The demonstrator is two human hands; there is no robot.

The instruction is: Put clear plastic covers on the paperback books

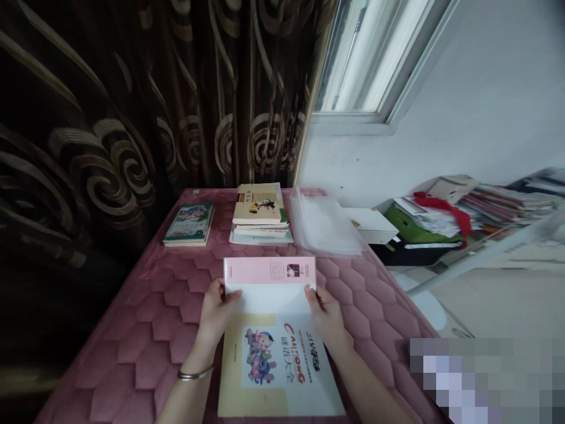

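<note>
Closed on its two side edges, the left hand point(216, 312) and the right hand point(327, 315) hold a flat, pale yellow and white printed cover point(270, 356) with a pink flap point(256, 270) at its far end. I see both thumbs point(233, 298) on top; the other fingers are mostly hidden from me. Cartoon figures and sideways lettering lie nearer me than the grip. The flap's print is too small to read, and I cannot tell whether pages lie underneath. Beyond the grip, a stack of paper books point(261, 213) with a beige top cover sits on a mauve-pink, hexagon-quilted surface point(145, 353). Beyond and left lies a green illustrated book point(189, 221); beyond and right, blurred translucent plastic sheets point(324, 224). Pixelation masks whatever is right of the grip and nearer me.
</note>
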